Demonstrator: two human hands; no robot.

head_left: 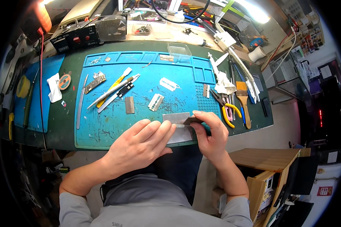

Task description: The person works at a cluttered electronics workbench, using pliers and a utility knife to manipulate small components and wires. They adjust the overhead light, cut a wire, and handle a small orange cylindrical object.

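A flat silvery metal plate (181, 137) lies at the near edge of the blue work mat (113, 130), between my hands. My right hand (212, 135) pinches a small dark flat piece (192, 120) between thumb and index finger, above the plate's right side. My left hand (142, 143) reaches in from the left, fingers pressed together, their tips at a thin pale strip (180, 126) over the plate. Whether those fingers grip the strip or only touch it is hidden. Beyond my hands lie a perforated razor blade (155, 102) and a small grey metal rectangle (129, 105).
Tweezers (113, 90) and a yellow-handled tool (124, 77) lie left on the mat. Another razor blade (169, 84) is farther back. Yellow-handled pliers (228, 109) and a wooden brush (243, 100) sit right. A black power box (75, 39) stands back left; a wooden drawer (259, 189) is open below right.
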